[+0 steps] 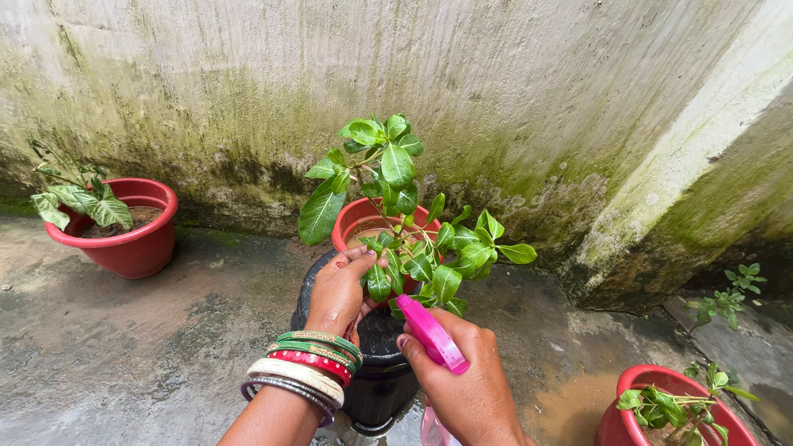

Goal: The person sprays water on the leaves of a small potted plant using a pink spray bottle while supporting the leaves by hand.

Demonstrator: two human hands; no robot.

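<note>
Right hand: the right hand (471, 388) sits nearest the camera at about 5 o'clock, closed around a pink spray bottle (433, 334); the fingers are clamped on its neck, and the pink nozzle head points toward 11 o'clock, at the leaves.

Spray bottle body: only a pale pink sliver of it shows below the hand at the bottom edge (the rest is cut off by the frame).

Left hand: the left hand (337, 291) is at 6 o'clock, just left of centre, fingers loosely curled into the lower leaves of the plant; whether it pinches a stem or only touches the foliage, I cannot tell.

Bangles: a stack of bangles (304, 368) in green, red, cream and dark metal rings the left wrist.

Black stand: a black rounded pot or drum (382, 363) stands under both hands, wet and glossy.

Leafy plant: a green leafy plant (398, 215) rises at the centre, its leaves spreading toward 12 and 3 o'clock.

Middle pot: a red pot (357, 220) holds that plant and sits on top of the black stand.

Right pot: another red pot (628, 417) with a small green plant sits at 4 o'clock, well apart.

Left pot: a third red pot (132, 239) with broad pale-veined leaves stands at 9 o'clock.

Ground: wet concrete floor (149, 347) with muddy patches.

Wall: a stained, moss-green wall (512, 91) runs behind everything, from 9 to 3 o'clock.
</note>
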